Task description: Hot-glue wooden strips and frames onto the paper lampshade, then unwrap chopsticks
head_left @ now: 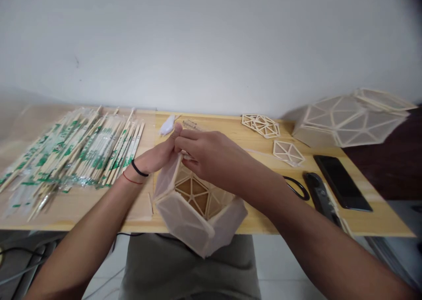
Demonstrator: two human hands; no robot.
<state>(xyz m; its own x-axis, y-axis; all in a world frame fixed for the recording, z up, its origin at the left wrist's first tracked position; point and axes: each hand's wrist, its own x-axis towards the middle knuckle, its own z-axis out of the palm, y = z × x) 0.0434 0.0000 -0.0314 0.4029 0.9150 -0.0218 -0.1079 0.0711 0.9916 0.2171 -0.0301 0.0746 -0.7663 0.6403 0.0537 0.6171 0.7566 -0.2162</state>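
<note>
A many-sided frame of thin wooden sticks (184,221), its sides covered in whitish translucent sheet, stands at the table's front edge and juts out over it. Through its open top I see a panel of stick triangles inside. My left hand (165,153) grips the far left upper edge of this frame, thumb up and fingers closed. Right beside it, my right hand (211,153) is closed with its fingertips pinched at the same edge, touching the left thumb. What lies between the right fingertips is mostly hidden by the hand.
Plastic-wrapped chopsticks (89,146) are heaped on the left. A white blob-like item (167,125) lies behind my hands. Bare stick panels (260,125), a small covered panel (288,153), a larger covered frame (356,120), a black tool (321,196) and a phone (343,181) are to the right.
</note>
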